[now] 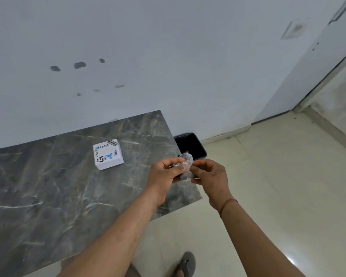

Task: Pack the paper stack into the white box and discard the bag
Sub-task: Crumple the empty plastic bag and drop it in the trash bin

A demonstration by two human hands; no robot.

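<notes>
A small white box point(108, 156) with stickers on its lid lies shut on the grey marble table point(48, 186). Over the table's right edge, my left hand point(164, 172) and my right hand point(210, 174) both pinch a crumpled clear plastic bag point(186, 164) held between them. Something dark shows inside or behind the bag; I cannot tell whether it is the paper stack. The bag hangs in the air, right of the box and just in front of the bin.
A black waste bin point(192, 146) stands on the pale tiled floor beside the table's far right corner, against the white wall. My sandalled foot point(186, 264) shows at the bottom. A door frame point(308, 86) runs along the right.
</notes>
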